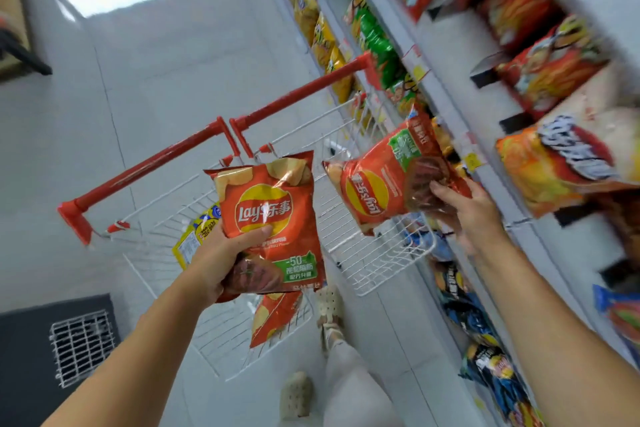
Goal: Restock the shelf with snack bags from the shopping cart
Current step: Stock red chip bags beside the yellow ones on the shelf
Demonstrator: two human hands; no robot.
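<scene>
Shop aisle with a pale grey tiled floor [166, 55]. A white shelf [446, 55] runs along the right side, and a white wire cart [381, 263] with a red handle [301, 90] stands just beside it.

I note two matching snack bags held above the cart. Both are glossy orange-red with a yellow-and-red round logo, a green panel and a picture of grilled meat.

- My left hand [225, 253] grips the first bag [273, 218] by its lower half, with the thumb across the front. The bag is upright and its face is toward the camera.
- My right hand [464, 211] holds the second bag [391, 177] at one end, with the fingers curled round it. The bag is turned on its side, and its far end is close to the shelf's front edge.

A narrow gap separates the two bags.

Inside the cart I see a yellow bag [195, 236] behind the left hand. Another orange-red bag [277, 319] lies lower down against the wire.

The shelf levels are packed:
- red-orange bags [540, 69] on top;
- green bags [377, 45] farther along;
- dark blue bags [464, 305] low down.

The right edge of the picture is blurred, so I cannot judge the free slots there.

Open floor lies left of the cart. A metal grate [81, 347] is set in a dark patch at lower left. Pale shoes [329, 305] stand between the cart and the shelf base.
</scene>
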